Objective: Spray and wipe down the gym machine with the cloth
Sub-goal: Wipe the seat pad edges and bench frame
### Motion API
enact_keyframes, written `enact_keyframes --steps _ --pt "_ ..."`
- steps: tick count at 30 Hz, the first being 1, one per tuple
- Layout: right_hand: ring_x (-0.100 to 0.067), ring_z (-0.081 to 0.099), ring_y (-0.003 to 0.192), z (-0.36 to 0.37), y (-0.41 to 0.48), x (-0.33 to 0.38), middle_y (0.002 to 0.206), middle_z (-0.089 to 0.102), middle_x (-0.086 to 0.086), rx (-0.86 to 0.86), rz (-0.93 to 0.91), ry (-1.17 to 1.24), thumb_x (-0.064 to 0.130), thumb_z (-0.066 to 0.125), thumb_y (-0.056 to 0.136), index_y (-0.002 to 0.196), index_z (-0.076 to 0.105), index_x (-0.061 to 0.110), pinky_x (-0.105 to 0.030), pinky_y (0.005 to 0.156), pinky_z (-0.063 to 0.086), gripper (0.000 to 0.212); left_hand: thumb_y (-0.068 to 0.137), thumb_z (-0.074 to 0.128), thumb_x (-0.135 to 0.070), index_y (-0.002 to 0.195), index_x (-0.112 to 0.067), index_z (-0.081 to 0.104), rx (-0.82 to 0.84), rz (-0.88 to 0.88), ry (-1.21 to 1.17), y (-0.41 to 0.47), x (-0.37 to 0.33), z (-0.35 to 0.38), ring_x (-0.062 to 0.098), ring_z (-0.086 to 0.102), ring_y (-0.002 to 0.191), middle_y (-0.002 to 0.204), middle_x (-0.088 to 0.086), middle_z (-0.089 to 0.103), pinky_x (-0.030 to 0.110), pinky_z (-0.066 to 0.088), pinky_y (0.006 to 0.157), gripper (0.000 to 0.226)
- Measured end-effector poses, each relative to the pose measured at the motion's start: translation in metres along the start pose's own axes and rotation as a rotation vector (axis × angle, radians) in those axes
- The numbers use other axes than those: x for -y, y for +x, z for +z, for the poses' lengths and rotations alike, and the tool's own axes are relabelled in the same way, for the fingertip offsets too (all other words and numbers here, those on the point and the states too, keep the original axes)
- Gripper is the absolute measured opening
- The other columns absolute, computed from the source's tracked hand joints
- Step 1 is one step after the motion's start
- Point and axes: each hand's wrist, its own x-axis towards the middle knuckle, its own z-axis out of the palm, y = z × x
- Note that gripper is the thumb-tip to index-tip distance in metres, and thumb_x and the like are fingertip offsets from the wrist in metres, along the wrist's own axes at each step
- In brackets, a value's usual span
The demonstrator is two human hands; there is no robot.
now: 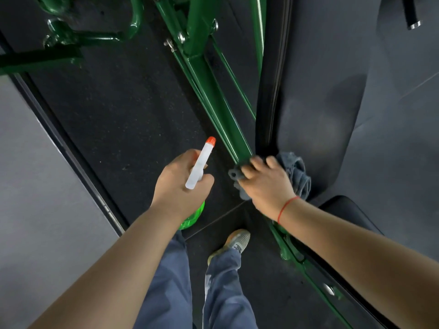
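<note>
Two hands are busy here. The fingers (255, 163) of the right hand (268, 184) curl close together over a grey cloth (297, 176), bunching it against the near end of the gym machine's slanting green bar (213, 91), just beside the edge of a black pad (320, 115). A red string (286, 207) circles that wrist. To the left, the left hand (180, 184) wraps its fingers (206, 180) round the neck of a spray bottle (198, 167). Its orange nozzle points away towards the bar, and its green body shows below the palm. Beneath both arms are blue trousers (166, 281) and one shoe (237, 241) on dark speckled floor (118, 115).
</note>
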Motion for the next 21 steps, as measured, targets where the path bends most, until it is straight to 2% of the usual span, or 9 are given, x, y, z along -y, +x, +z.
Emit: enact_keyframes --steps 3,6,8,10,13,15,18,21 --pt "-0.029 0.048 0.118 -0.037 0.024 -0.021 0.119 0.062 0.004 -0.19 0.11 -0.04 0.026 0.044 0.076 0.111 0.072 0.025 -0.042 0.087 0.025 0.045 0.087 0.063 -0.013 0.098 -0.016 0.06 0.008 -0.007 0.026 -0.002 -0.002 0.002 0.024 0.059 0.084 0.084 0.0 0.061 0.041 0.052 0.076 0.012" --pt "-0.033 0.045 0.126 -0.055 0.043 -0.035 0.13 0.058 0.0 -0.355 0.249 0.0 0.018 0.042 0.083 0.117 0.069 0.021 -0.046 0.093 0.025 0.043 0.086 0.063 -0.013 0.097 -0.016 0.06 0.002 -0.003 0.028 -0.001 -0.005 0.004 0.025 0.06 0.083 0.085 0.002 0.062 0.042 0.052 0.075 0.012" --pt "-0.031 0.043 0.128 -0.042 0.043 -0.033 0.134 0.057 0.001 -0.419 0.268 -0.025 0.019 0.044 0.089 0.118 0.068 0.022 -0.045 0.096 0.026 0.037 0.086 0.064 -0.013 0.096 -0.016 0.06 0.005 0.014 0.035 0.0 -0.008 0.006 0.025 0.059 0.08 0.082 0.001 0.061 0.041 0.052 0.073 0.011" --pt "-0.03 0.042 0.129 -0.016 0.034 -0.025 0.136 0.057 0.002 -0.4 0.206 -0.076 0.024 0.049 0.091 0.12 0.067 0.024 -0.045 0.098 0.026 0.034 0.086 0.063 -0.011 0.093 -0.015 0.058 0.001 0.032 0.033 0.001 -0.011 0.006 0.027 0.057 0.077 0.077 -0.001 0.057 0.04 0.05 0.07 0.01" --pt "-0.028 0.056 0.12 0.022 0.008 -0.008 0.122 0.065 0.003 -0.301 0.074 -0.061 0.027 0.05 0.087 0.108 0.074 0.024 -0.043 0.097 0.029 0.032 0.087 0.063 -0.012 0.102 -0.016 0.062 0.007 0.037 0.045 0.003 -0.02 0.005 0.024 0.061 0.085 0.087 0.0 0.064 0.042 0.055 0.078 0.016" --pt "-0.027 0.057 0.117 0.048 -0.013 0.003 0.115 0.068 0.005 -0.203 0.012 -0.05 0.03 0.068 0.08 0.095 0.078 0.025 -0.042 0.096 0.031 0.018 0.087 0.063 -0.013 0.105 -0.018 0.063 0.021 0.043 0.045 0.005 -0.025 0.005 0.024 0.062 0.089 0.093 0.001 0.067 0.045 0.056 0.082 0.019" --pt "-0.026 0.054 0.119 0.068 -0.036 0.011 0.114 0.069 0.006 -0.031 -0.007 -0.001 0.03 0.086 0.062 0.08 0.079 0.028 -0.043 0.096 0.032 0.02 0.087 0.064 -0.013 0.106 -0.019 0.064 0.056 0.074 0.075 0.005 -0.033 0.008 0.023 0.063 0.089 0.094 0.001 0.068 0.045 0.056 0.082 0.02" --pt "-0.026 0.058 0.116 0.057 -0.042 0.005 0.109 0.069 0.007 -0.028 0.007 0.097 0.022 0.085 0.06 0.076 0.078 0.029 -0.041 0.091 0.036 0.019 0.087 0.064 -0.014 0.105 -0.02 0.063 0.078 0.092 0.099 0.002 -0.042 0.008 0.022 0.063 0.088 0.093 0.0 0.067 0.045 0.056 0.082 0.02"
